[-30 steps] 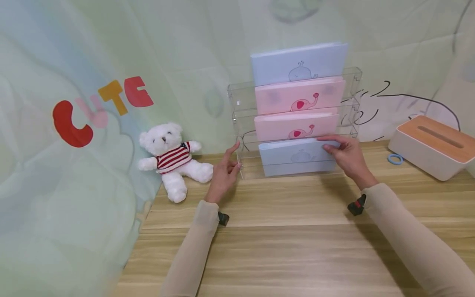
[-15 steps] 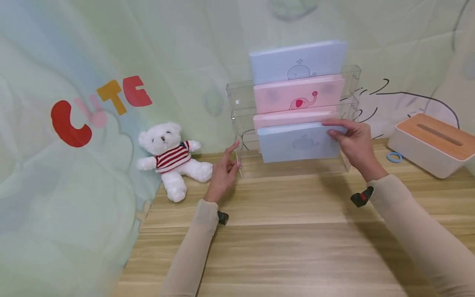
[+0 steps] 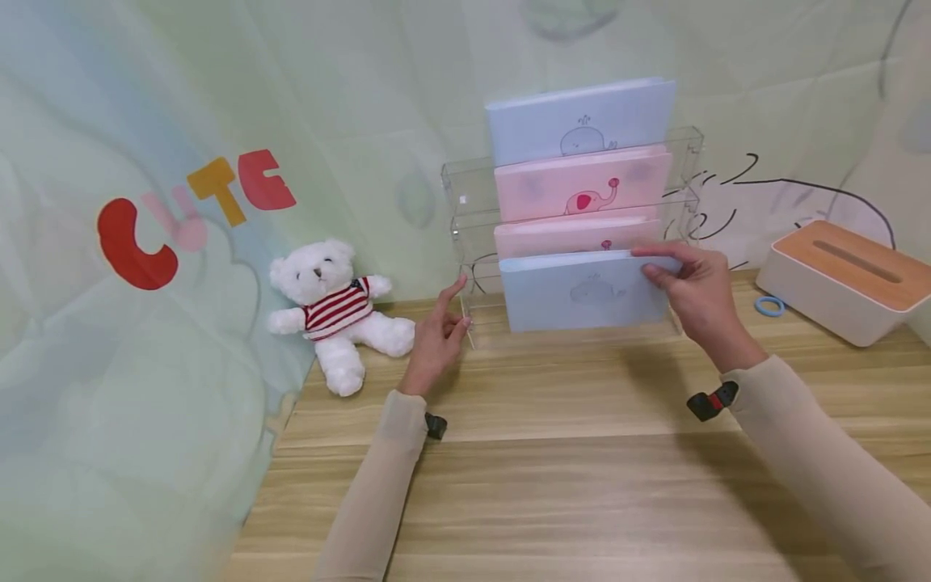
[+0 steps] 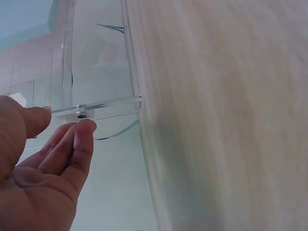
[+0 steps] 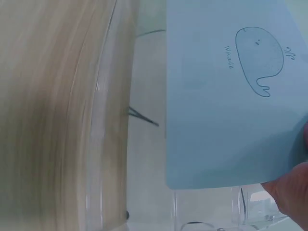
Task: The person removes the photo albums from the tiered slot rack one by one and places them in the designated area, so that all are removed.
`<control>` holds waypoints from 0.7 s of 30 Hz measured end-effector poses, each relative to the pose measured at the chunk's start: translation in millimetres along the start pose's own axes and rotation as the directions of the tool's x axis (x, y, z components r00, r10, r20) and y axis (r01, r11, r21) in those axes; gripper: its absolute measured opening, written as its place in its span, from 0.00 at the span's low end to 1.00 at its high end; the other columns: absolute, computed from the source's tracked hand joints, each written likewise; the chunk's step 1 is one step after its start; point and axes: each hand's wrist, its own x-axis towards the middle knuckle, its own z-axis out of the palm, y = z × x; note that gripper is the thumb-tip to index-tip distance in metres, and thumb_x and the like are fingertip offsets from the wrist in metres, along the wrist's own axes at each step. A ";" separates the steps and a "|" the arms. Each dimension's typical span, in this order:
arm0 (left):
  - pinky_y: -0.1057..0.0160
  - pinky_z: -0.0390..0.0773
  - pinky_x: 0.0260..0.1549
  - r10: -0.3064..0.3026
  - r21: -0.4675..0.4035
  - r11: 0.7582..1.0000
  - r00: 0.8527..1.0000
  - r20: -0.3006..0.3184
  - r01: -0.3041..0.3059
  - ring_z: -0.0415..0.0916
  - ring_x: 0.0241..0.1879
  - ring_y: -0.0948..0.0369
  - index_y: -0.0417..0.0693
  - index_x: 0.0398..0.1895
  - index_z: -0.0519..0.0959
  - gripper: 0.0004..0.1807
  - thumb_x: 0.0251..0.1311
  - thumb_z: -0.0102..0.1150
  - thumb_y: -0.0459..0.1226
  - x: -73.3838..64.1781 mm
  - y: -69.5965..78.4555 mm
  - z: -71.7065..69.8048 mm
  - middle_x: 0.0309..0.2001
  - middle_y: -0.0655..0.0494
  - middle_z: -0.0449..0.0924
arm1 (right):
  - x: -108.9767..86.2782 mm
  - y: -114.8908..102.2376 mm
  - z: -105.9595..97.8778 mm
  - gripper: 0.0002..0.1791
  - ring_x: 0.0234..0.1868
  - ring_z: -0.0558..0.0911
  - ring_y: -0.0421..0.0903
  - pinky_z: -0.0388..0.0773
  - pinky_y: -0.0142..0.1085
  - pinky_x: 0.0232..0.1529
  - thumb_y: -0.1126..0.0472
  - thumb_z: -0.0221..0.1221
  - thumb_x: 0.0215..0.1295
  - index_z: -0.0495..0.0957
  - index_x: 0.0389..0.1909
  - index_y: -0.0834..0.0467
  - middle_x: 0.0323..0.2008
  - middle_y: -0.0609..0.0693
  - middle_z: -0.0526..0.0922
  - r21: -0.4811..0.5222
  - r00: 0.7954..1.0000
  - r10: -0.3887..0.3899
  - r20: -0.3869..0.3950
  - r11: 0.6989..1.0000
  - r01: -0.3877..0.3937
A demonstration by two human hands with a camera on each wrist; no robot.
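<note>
A clear acrylic rack [image 3: 460,236] with stacked tiers stands against the wall cloth. My left hand [image 3: 436,339] holds the lower left side of the rack, with thumb and fingers [image 4: 83,144] at its edge in the left wrist view. My right hand [image 3: 700,297] pinches the upper right corner of a light blue booklet [image 3: 545,295] with a whale drawing. This booklet hangs upright at the lowest tier, its lower edge just above the tabletop. Behind it, two pink booklets [image 3: 538,190] with elephant drawings and another blue whale booklet [image 3: 524,129] stand in the higher tiers.
Left of the rack, a white teddy bear [image 3: 338,311] in a striped shirt leans on the wall. A tissue box [image 3: 822,291] with a wooden lid and a blue ring [image 3: 768,306] are at the right on the wooden table [image 3: 553,485].
The right hand has raised the front blue booklet from the lowest tier, then lowered it slightly, now covering part of the pink booklet behind. The left hand stays at the rack's side.
</note>
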 end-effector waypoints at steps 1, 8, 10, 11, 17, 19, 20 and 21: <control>0.50 0.85 0.43 0.000 0.000 1.000 1.000 0.000 0.000 0.92 0.42 0.47 0.68 0.85 0.62 0.39 0.77 0.61 0.33 -0.2 0.1 -0.2 0.44 0.37 0.92 | -1.5 -0.1 0.0 0.14 0.61 0.78 0.33 0.76 0.20 0.57 0.65 0.64 0.76 0.89 0.58 0.58 0.64 0.46 0.86 -0.003 1.000 0.016 0.003 1.000 -0.016; 0.50 0.85 0.43 0.022 0.011 1.000 1.000 -0.016 -0.022 0.93 0.42 0.48 0.66 0.84 0.62 0.39 0.76 0.63 0.32 -2.4 0.3 -1.2 0.44 0.38 0.92 | -13.4 1.6 2.8 0.15 0.62 0.75 0.34 0.75 0.20 0.55 0.65 0.65 0.75 0.88 0.59 0.57 0.70 0.52 0.81 -0.010 0.995 0.086 0.045 0.996 -0.086; 0.50 0.85 0.42 0.024 0.010 1.000 1.000 -0.017 -0.024 0.93 0.42 0.48 0.65 0.84 0.63 0.39 0.76 0.62 0.32 -2.7 1.1 -1.6 0.44 0.38 0.92 | -16.5 2.5 3.9 0.15 0.63 0.75 0.35 0.74 0.22 0.56 0.65 0.64 0.76 0.88 0.60 0.56 0.70 0.53 0.82 -0.018 0.993 0.098 0.058 0.995 -0.097; 0.51 0.85 0.42 0.022 0.007 1.000 1.000 -0.016 -0.022 0.93 0.42 0.47 0.65 0.84 0.62 0.39 0.76 0.62 0.32 -2.7 1.2 -1.8 0.44 0.38 0.92 | -18.0 2.5 4.2 0.15 0.63 0.75 0.35 0.74 0.24 0.57 0.65 0.64 0.76 0.88 0.60 0.56 0.70 0.52 0.82 -0.023 0.992 0.107 0.064 0.994 -0.106; 0.52 0.84 0.41 0.012 -0.003 1.000 1.000 -0.001 -0.012 0.93 0.42 0.46 0.66 0.85 0.61 0.39 0.76 0.62 0.32 -1.5 0.9 -1.4 0.45 0.36 0.92 | -26.6 2.5 7.5 0.17 0.63 0.75 0.37 0.75 0.27 0.57 0.67 0.62 0.77 0.85 0.62 0.60 0.67 0.49 0.82 -0.020 0.976 0.176 0.127 0.984 -0.175; 0.52 0.84 0.41 0.013 -0.006 1.000 1.000 0.001 -0.013 0.93 0.43 0.46 0.65 0.85 0.62 0.39 0.76 0.62 0.32 -1.2 1.0 -1.3 0.45 0.36 0.92 | -29.2 4.1 9.9 0.17 0.60 0.75 0.39 0.77 0.26 0.54 0.68 0.61 0.77 0.85 0.63 0.63 0.62 0.44 0.83 0.004 0.972 0.179 0.151 0.983 -0.181; 0.52 0.84 0.42 0.014 -0.007 1.000 1.000 0.000 -0.014 0.93 0.43 0.46 0.64 0.85 0.62 0.39 0.76 0.62 0.32 -1.0 0.8 -1.2 0.45 0.36 0.92 | -30.5 5.4 11.1 0.17 0.59 0.75 0.38 0.77 0.26 0.53 0.69 0.61 0.77 0.84 0.62 0.64 0.59 0.40 0.83 0.019 0.970 0.179 0.165 0.983 -0.184; 0.52 0.84 0.42 0.017 -0.006 1.000 1.000 -0.001 -0.017 0.93 0.43 0.46 0.63 0.85 0.62 0.39 0.76 0.62 0.32 -0.9 1.0 -1.2 0.45 0.36 0.92 | -31.5 7.0 12.3 0.16 0.58 0.76 0.38 0.77 0.25 0.52 0.69 0.61 0.77 0.85 0.62 0.64 0.55 0.36 0.83 0.025 0.968 0.177 0.175 0.982 -0.185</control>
